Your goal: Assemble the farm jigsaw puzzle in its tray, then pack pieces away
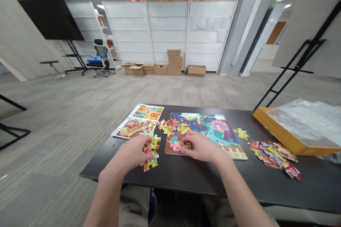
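My left hand (133,154) is curled at the left of the table, its thumb and fingers closed around a few joined or overlapping puzzle pieces (154,143). My right hand (201,146) rests over the lower left part of a colourful puzzle board (210,131). Its fingertips are pinched on a puzzle piece (189,145), partly hidden by the hand. Loose pieces (170,127) overlap the board's left edge. Behind my left hand lies a printed picture sheet (135,122) with an animal scene and a farm scene.
To the right, a heap of puzzle pieces (275,156) lies beside a yellow box (277,133) holding clear plastic wrap (309,120). One green piece (241,133) sits apart, right of the board. The black table's (106,166) front edge is close to my lap.
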Motion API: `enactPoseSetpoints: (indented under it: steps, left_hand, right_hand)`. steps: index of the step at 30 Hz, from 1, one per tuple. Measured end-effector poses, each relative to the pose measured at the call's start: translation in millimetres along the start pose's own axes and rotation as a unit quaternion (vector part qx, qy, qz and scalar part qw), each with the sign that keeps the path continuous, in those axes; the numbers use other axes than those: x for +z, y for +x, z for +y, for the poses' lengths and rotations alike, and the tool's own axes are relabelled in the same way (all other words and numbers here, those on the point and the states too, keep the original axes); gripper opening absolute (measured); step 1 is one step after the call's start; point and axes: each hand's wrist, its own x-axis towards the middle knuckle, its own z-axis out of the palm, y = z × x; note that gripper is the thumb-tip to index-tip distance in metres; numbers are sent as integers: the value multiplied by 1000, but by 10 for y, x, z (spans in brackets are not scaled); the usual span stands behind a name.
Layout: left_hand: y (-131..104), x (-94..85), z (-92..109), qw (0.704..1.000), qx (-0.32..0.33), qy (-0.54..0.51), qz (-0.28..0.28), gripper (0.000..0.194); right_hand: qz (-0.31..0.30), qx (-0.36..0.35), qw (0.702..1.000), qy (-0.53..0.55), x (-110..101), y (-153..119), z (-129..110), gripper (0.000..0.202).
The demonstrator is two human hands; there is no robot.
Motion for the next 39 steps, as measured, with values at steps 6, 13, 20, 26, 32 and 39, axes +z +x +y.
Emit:
enactPoseSetpoints:
  steps: [6, 13, 20, 26, 32, 39]
  left_hand:
    - [31, -7, 11, 1000, 16, -22, -2, 39]
    - [-45, -185, 15, 975, 38, -212, -56, 28]
    - [50, -116, 245, 907, 36, -414, 68, 39]
    - [340, 225, 676, 866, 72, -485, 102, 29]
    - [519, 243, 674, 865, 60, -480, 133, 26]
    - [632, 197, 553, 835, 9, -514, 195, 39]
  right_hand:
    - [-2, -1, 1000, 1, 2, 5, 1, 43]
    - [8, -7, 1000, 0, 26, 3, 40, 42]
    - [29, -20, 999, 20, -44, 4, 6, 36]
    - [95, -23, 986, 132, -48, 30, -56, 39]
    - [189, 53, 972, 128, -190, 47, 98, 22]
    - [142, 141, 976, -91, -402, 319, 194, 19]
